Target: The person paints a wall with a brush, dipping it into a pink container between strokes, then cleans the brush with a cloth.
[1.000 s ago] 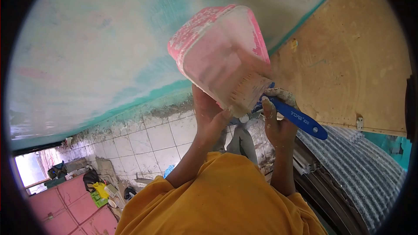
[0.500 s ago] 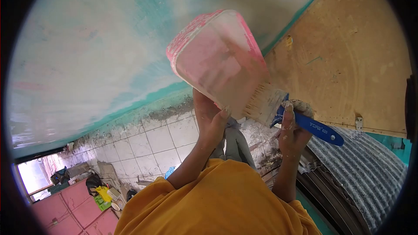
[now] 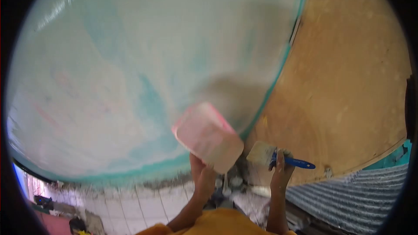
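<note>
My left hand (image 3: 203, 173) is closed on the lower edge of a pink plastic tub (image 3: 204, 137), which is tilted with its open side toward me. A pale coating covers part of the tub's inside. My right hand (image 3: 281, 167) grips a wide paintbrush (image 3: 298, 162) by its blue handle. The pale, coated bristles (image 3: 259, 153) point left, a short way from the tub and not touching it. In front of both hands stands a wall (image 3: 130, 56) with whitish paint over teal patches.
A brown wooden panel (image 3: 348, 69) meets the wall along a teal edge at the right. Grey corrugated sheets (image 3: 348, 200) lie at lower right. White floor tiles (image 3: 130, 204) run along the wall's base. At lower left are a dark bag (image 3: 77, 224) and a pink surface (image 3: 56, 223).
The view has tilted up, showing more wall, and both hands sit lower in it. The brush has come away from the tub, where its bristles were at the rim.
</note>
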`<state>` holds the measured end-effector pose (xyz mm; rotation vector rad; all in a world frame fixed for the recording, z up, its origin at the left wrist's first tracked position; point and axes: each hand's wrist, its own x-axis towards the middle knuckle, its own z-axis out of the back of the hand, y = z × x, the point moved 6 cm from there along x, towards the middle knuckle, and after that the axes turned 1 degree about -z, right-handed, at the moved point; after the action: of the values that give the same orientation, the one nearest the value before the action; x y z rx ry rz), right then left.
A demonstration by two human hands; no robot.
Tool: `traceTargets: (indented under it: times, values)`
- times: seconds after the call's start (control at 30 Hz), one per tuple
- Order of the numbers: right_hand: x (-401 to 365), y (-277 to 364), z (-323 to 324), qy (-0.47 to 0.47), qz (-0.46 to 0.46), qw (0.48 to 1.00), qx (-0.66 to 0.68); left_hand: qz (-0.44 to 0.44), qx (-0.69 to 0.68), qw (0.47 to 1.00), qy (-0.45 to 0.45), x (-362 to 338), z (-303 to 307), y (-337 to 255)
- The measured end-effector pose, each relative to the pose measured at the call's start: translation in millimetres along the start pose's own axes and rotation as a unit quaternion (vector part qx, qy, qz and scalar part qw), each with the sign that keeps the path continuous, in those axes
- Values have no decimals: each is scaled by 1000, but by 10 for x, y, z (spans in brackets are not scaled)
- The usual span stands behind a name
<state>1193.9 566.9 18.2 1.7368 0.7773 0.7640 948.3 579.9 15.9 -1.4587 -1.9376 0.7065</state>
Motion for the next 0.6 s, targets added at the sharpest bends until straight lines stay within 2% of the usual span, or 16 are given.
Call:
traceTargets:
  times: [0.03, 0.1, 0.17, 0.23, 0.33, 0.6]
  values:
    - [103, -4, -56, 41, -42, 998, 2, 2, 1, 1000, 3, -2, -40, -16]
    - [331, 61, -143, 32, -25, 999, 37, -9, 4, 1000, 18, -50, -130, -49]
    - [569, 139, -253, 24, -11, 997, 71, 9, 13, 1000, -25, -62, -118, -9]
    - [790, 328, -498, 88, 35, 991, 94, -7, 10, 1000, -17, -40, -20, -19]
    - [1166, 651, -747, 89, 38, 992, 83, -18, 3, 999, -27, -67, 53, -10]
    - [2326, 2110, -1768, 113, 172, 974, 99, -15, 13, 999, -43, -18, -42, -171]
